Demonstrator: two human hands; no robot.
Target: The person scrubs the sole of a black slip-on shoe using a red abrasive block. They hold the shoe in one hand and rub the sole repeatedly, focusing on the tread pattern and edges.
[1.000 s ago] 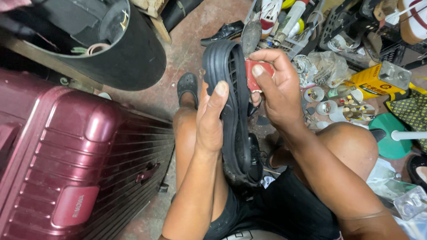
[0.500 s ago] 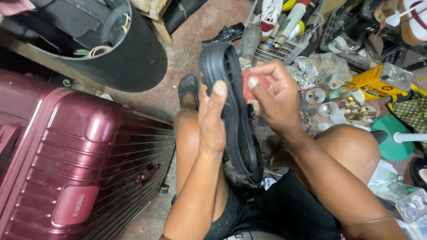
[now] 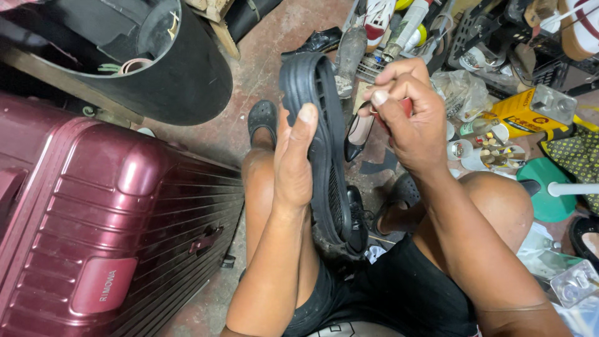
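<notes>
My left hand (image 3: 294, 159) grips a black shoe with a thick treaded rubber sole (image 3: 321, 143), held on edge between my knees with the toe pointing away. My right hand (image 3: 409, 118) is closed around a small red object (image 3: 405, 107), mostly hidden by the fingers, just right of the sole's upper end. Whether the red object touches the sole I cannot tell. I sit on the floor in black shorts, with dark clogs on both feet.
A dark red hard-shell suitcase (image 3: 93, 218) lies at my left. A large black bucket (image 3: 168, 68) stands behind it. Shoes, tubes, small jars, a yellow box (image 3: 530, 112) and a green lid (image 3: 549, 187) clutter the floor at right. A black high heel (image 3: 357, 134) lies ahead.
My right hand with the red object has lifted slightly off the sole's edge and shifted to the right. The left hand keeps its hold on the shoe.
</notes>
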